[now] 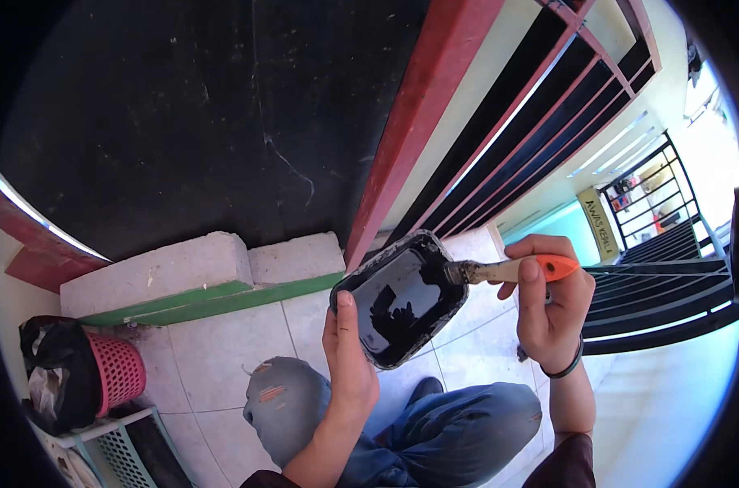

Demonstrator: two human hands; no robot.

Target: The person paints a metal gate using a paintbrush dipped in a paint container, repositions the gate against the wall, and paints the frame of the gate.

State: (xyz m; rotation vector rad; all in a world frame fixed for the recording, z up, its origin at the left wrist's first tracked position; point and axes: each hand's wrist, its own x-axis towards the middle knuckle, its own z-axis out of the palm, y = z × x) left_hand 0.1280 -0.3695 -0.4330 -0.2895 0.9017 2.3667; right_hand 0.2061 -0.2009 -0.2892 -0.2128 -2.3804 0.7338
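Far left there's a pink plastic basket (117, 370) lined with a black bag (56, 370), can't really make out what's in it, sitting by a pale green slatted crate (113, 451). Moving right, the left hand (349, 362) is clamped on the near edge of a black paint tray (402, 297), thumb hooked over the rim, and the tray has glossy black paint pooled in it. Just right of that, the right hand (548, 313) is closed around the orange handle of a paintbrush (508, 269), bristles resting on the tray's right rim. Way off right, past the black railings (662, 297), a yellowish rectangular sign (599, 225) hangs on a turquoise wall.
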